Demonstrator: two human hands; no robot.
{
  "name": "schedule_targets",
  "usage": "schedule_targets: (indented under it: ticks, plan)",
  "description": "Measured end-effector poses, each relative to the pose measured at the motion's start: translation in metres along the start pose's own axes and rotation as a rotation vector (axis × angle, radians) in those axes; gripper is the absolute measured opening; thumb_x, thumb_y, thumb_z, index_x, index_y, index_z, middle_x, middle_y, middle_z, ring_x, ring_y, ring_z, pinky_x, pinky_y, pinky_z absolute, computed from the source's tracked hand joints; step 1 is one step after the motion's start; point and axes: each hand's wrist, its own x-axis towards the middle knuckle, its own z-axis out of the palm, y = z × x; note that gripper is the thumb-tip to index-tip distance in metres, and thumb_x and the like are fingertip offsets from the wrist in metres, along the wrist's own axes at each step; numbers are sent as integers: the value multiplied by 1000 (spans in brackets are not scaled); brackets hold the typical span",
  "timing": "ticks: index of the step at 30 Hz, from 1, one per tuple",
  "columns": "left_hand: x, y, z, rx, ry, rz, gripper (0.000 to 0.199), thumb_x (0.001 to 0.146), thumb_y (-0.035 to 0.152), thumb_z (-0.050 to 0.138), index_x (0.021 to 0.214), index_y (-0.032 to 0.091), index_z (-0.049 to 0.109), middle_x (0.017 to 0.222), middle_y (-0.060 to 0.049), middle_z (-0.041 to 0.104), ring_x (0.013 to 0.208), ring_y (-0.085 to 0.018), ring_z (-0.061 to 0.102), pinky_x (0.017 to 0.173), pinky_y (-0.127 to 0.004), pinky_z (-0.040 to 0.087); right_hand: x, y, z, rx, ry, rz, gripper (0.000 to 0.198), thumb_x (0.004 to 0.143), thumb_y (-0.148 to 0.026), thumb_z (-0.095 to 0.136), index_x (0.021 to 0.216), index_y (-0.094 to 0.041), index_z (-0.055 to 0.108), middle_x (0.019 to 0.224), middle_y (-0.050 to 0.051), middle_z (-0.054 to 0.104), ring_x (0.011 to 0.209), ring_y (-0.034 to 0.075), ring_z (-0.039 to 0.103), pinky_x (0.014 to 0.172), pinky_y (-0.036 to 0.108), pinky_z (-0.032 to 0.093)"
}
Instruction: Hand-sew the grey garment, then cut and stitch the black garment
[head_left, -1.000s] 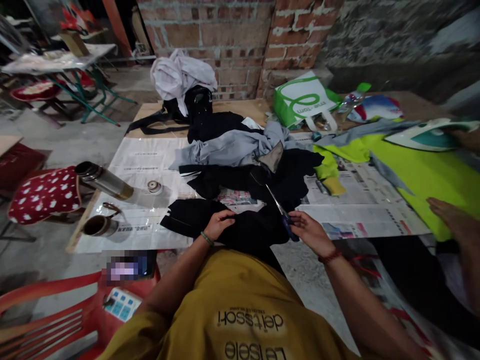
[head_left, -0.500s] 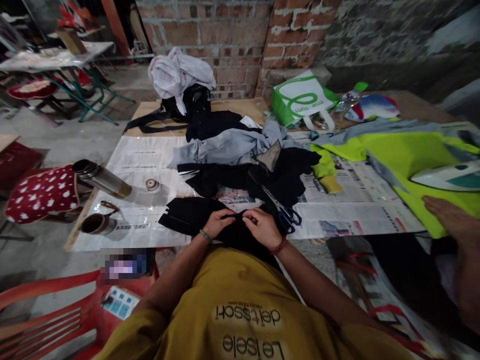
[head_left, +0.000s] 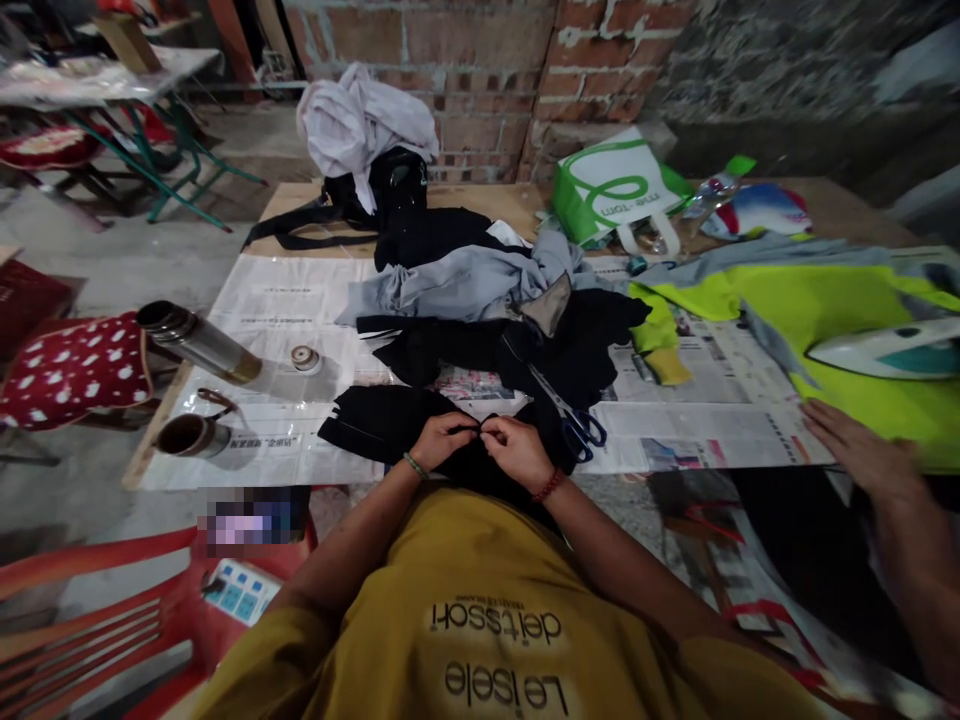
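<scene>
Both hands meet at the table's near edge over a piece of black cloth point(head_left: 382, 425). My left hand point(head_left: 441, 442), with a green bead bracelet at the wrist, pinches the cloth between thumb and fingers. Almost touching it, my right hand point(head_left: 519, 455) is closed on the same cloth; a red bracelet circles that wrist. Any smaller item between the fingertips is too small to make out. Scissors with blue handles point(head_left: 574, 425) lie just beyond my right hand, partly on more black cloth point(head_left: 592, 340). Behind sits a crumpled grey garment point(head_left: 457, 280).
An open steel flask point(head_left: 199, 340), its lid point(head_left: 304, 359) and a cup point(head_left: 191, 437) stand at the left. On the right, a co-worker's hand point(head_left: 862, 445) is beside an iron point(head_left: 892, 350) on a yellow-green garment point(head_left: 795, 300). A green-white bag point(head_left: 611, 190) stands behind.
My fingertips have come closer together at the cloth. The co-worker's hand has moved left and down along the table edge. The view has shifted slightly.
</scene>
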Motion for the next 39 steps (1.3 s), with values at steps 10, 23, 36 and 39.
schedule_targets:
  ticks: [10, 23, 36, 39]
  plan:
    - [0, 1, 3, 104, -8, 102, 14, 74, 25, 64, 79, 17, 73, 80, -5, 71, 75, -15, 63, 73, -25, 49, 2, 1, 0, -158, -26, -63, 13, 80, -14, 54, 75, -19, 65, 74, 2, 65, 70, 12, 59, 67, 21, 43]
    - [-1, -1, 8, 152, -41, 90, 19, 70, 22, 70, 88, 16, 74, 90, -6, 73, 83, -18, 66, 80, -27, 51, -7, 15, 4, -509, 98, -184, 14, 81, -15, 45, 74, -18, 57, 78, 5, 62, 70, 14, 55, 66, 23, 41]
    - [-1, -3, 5, 206, -27, 74, 18, 73, 24, 72, 88, 16, 73, 90, -5, 74, 84, -17, 68, 79, -26, 54, 8, 47, -54, -57, 475, 175, 5, 71, -21, 50, 67, -19, 54, 62, 1, 57, 59, 14, 54, 60, 25, 44]
    - [-1, -5, 5, 206, -22, 75, 17, 72, 25, 71, 87, 16, 73, 88, -5, 74, 82, -17, 67, 78, -26, 54, 5, 46, -71, 349, 480, 357, 9, 71, -28, 55, 70, -19, 55, 53, -3, 53, 50, 11, 52, 55, 24, 43]
